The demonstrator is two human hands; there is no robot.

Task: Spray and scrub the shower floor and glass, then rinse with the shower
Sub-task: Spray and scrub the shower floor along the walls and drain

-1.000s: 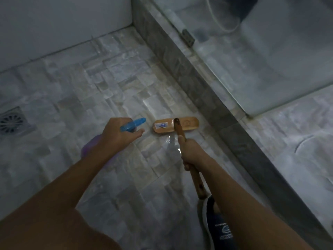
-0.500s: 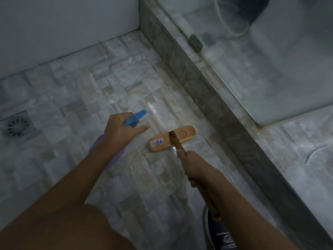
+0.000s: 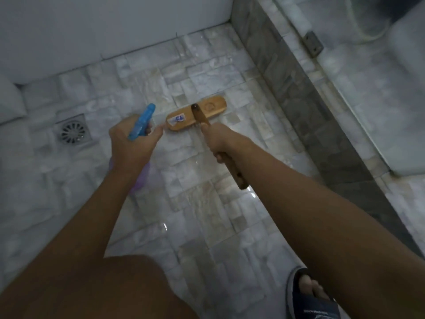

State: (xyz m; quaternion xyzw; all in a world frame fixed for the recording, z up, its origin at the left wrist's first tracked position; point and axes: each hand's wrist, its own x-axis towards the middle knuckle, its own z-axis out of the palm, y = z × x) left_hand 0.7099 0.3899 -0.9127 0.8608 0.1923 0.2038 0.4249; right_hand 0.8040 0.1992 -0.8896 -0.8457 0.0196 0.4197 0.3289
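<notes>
My left hand (image 3: 132,143) grips a spray bottle (image 3: 141,122) with a blue trigger head and a purple body; the nozzle points up and away over the floor. My right hand (image 3: 222,141) is closed around the wooden handle of a scrub brush (image 3: 196,112). The brush's flat wooden head, with a small sticker on it, lies bristles down on the wet grey stone-tile shower floor (image 3: 197,203), just right of the bottle's nozzle. The glass panel (image 3: 377,93) stands on a dark stone curb (image 3: 296,97) to the right.
A round metal floor drain (image 3: 73,132) sits left of my left hand. A white wall (image 3: 103,26) closes the far side. My foot in a dark slipper (image 3: 310,293) stands at the bottom right. Beyond the glass, a hose loop and tiled floor show.
The brush head has slid away from me toward the far wall, and both hands followed it. The view has swung left, bringing the drain closer to the hands.
</notes>
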